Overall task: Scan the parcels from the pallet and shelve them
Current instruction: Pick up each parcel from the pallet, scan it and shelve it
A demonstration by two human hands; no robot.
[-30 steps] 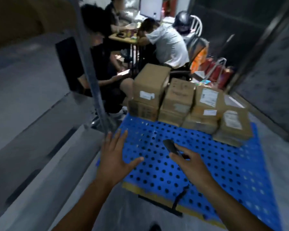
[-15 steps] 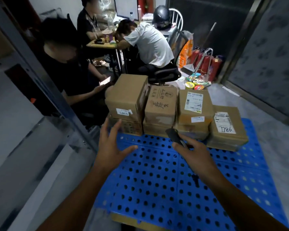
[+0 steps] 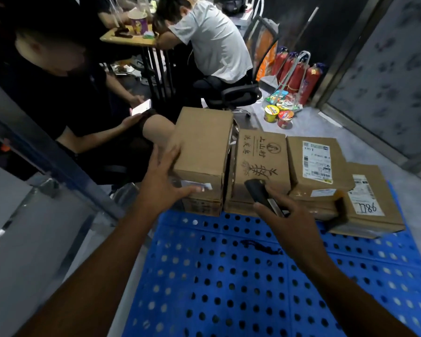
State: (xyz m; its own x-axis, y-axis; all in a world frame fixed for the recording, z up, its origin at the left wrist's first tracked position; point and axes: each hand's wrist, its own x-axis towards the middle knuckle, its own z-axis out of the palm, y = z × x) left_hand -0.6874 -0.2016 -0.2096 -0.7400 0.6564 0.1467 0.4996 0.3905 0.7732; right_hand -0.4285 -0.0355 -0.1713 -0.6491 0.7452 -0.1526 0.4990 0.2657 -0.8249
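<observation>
tall box (image 3: pixel 202 152): far-left stack on blue pallet (image 3: pixel 229 276), stiff cardboard, probably some heft
left hand (image 3: pixel 163 181): fingers spread flat over its near corner
right hand (image 3: pixel 292 220): curled round scanner (image 3: pixel 260 193)
best hold: low, opposite sides

small parcel depot: labelled cartons (image 3: pixel 319 164) on blue pallet (image 3: pixel 253 276), steel shelving (image 3: pixel 46 152), fire extinguishers (image 3: pixel 299 74)

Near half of the blue pallet (image 3: pixel 229 288) lies open to reach, far edge walled by boxes (image 3: pixel 260 166) packed side by side, shelf post (image 3: pixel 66 164) and a seated person (image 3: pixel 58 98) crowding the left, open floor (image 3: pixel 326 127) beyond on the right.
</observation>
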